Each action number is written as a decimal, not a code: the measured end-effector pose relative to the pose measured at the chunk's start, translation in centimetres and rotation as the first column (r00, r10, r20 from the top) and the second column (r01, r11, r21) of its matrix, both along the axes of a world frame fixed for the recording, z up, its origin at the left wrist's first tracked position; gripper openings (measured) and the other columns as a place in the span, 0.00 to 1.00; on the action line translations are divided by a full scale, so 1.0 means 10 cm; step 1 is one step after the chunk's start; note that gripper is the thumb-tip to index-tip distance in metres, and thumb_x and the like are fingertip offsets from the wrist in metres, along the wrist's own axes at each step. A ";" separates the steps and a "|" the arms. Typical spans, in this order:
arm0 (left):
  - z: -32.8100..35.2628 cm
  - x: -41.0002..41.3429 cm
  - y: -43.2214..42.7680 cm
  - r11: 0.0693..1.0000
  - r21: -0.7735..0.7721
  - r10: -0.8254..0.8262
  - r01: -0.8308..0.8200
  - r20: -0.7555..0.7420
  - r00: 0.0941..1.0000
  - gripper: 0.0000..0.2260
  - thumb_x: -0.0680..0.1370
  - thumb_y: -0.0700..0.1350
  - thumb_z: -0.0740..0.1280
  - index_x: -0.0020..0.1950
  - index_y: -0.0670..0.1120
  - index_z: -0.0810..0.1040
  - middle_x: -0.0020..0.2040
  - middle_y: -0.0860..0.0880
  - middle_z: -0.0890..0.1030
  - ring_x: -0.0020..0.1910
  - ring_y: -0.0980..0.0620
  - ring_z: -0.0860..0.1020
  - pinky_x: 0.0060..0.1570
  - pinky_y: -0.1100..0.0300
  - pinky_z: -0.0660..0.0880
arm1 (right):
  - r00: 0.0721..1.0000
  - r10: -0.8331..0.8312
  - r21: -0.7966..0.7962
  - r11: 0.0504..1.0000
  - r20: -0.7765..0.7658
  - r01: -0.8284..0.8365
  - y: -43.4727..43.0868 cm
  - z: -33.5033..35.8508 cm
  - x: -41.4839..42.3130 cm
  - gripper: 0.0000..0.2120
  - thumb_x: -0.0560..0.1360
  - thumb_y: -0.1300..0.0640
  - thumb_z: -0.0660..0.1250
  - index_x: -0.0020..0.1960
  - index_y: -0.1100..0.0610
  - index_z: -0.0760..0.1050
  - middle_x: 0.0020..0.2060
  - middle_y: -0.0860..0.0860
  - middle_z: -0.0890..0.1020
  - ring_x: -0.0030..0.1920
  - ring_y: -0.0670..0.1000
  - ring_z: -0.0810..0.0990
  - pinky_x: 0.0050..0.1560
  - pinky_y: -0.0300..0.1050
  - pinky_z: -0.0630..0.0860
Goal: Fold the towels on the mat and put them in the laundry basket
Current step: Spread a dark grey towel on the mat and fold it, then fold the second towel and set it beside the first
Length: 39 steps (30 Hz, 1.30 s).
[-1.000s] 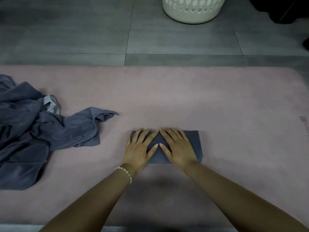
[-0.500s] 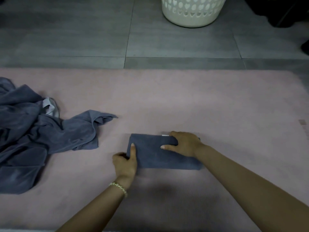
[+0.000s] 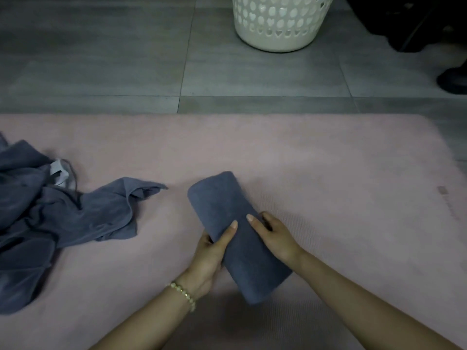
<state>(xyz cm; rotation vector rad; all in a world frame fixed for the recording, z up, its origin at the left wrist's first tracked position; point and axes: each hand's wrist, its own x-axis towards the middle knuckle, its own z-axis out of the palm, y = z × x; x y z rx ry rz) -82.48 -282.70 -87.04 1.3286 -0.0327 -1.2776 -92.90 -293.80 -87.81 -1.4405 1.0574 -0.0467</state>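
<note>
From the towel [image 3: 235,233], gripped by the left hand [image 3: 209,256] and right hand [image 3: 275,236], bare mat [image 3: 303,152] and then grey floor [image 3: 252,77] run straight ahead to the basket [image 3: 278,29]. The pile [image 3: 50,223] of loose towels takes up the mat's left side, one corner reaching near the towel without touching it. Right of the basket, dark shapes [image 3: 409,24] sit on the floor, well off that line.

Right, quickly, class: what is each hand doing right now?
Left hand: grips the folded towel, thumb on top.
Right hand: grips the same towel from the other side.
</note>
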 end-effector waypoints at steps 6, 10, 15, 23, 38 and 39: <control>0.21 0.16 -0.66 0.945 -0.084 -0.298 0.315 0.170 0.939 0.18 0.75 0.49 0.67 0.64 0.46 0.73 0.58 0.48 0.82 0.57 0.50 0.80 0.57 0.56 0.77 | 0.977 -0.155 0.574 0.818 0.148 0.042 -0.51 0.40 -0.24 0.19 0.76 0.44 0.63 0.61 0.54 0.75 0.54 0.50 0.83 0.55 0.49 0.82 0.57 0.43 0.77; 0.35 0.22 -1.37 0.763 0.119 -0.598 0.635 0.502 0.624 0.13 0.77 0.59 0.63 0.55 0.53 0.77 0.49 0.57 0.83 0.50 0.57 0.82 0.48 0.64 0.78 | 0.923 -0.338 0.594 0.786 0.184 0.170 -0.77 0.49 -0.45 0.17 0.76 0.47 0.62 0.62 0.53 0.75 0.54 0.50 0.83 0.54 0.48 0.82 0.51 0.40 0.79; -0.03 0.13 -2.21 0.838 0.424 -0.461 0.344 0.887 0.030 0.18 0.79 0.60 0.55 0.59 0.53 0.76 0.43 0.51 0.81 0.49 0.46 0.80 0.46 0.58 0.72 | 0.783 -0.593 0.491 0.747 0.188 0.448 -1.29 0.33 -0.89 0.19 0.75 0.49 0.65 0.63 0.55 0.74 0.54 0.50 0.84 0.53 0.49 0.83 0.50 0.41 0.80; -0.94 -0.05 -2.59 0.701 0.652 -0.579 0.287 0.756 -0.306 0.36 0.70 0.67 0.37 0.77 0.56 0.53 0.78 0.52 0.51 0.77 0.47 0.47 0.72 0.41 0.38 | 0.573 -0.774 0.502 0.620 0.267 0.603 -2.01 0.13 -1.38 0.21 0.74 0.54 0.66 0.65 0.59 0.71 0.56 0.52 0.82 0.54 0.49 0.82 0.44 0.38 0.81; -0.98 -0.01 -2.58 0.759 0.590 -0.523 0.274 0.804 -0.281 0.31 0.74 0.67 0.44 0.76 0.60 0.53 0.78 0.56 0.50 0.77 0.52 0.45 0.72 0.48 0.35 | 0.415 -0.866 0.387 0.497 0.278 0.777 -3.38 -0.34 -0.89 0.19 0.74 0.59 0.69 0.63 0.60 0.70 0.61 0.58 0.78 0.50 0.54 0.80 0.49 0.47 0.81; -0.98 -0.01 -2.58 0.760 0.587 -0.522 0.280 0.807 -0.277 0.31 0.74 0.67 0.43 0.76 0.60 0.53 0.78 0.56 0.50 0.77 0.52 0.45 0.72 0.48 0.35 | 0.384 -0.895 0.353 0.444 0.228 0.824 -3.36 -0.44 -0.90 0.20 0.73 0.58 0.71 0.62 0.60 0.71 0.61 0.58 0.78 0.52 0.55 0.80 0.54 0.49 0.79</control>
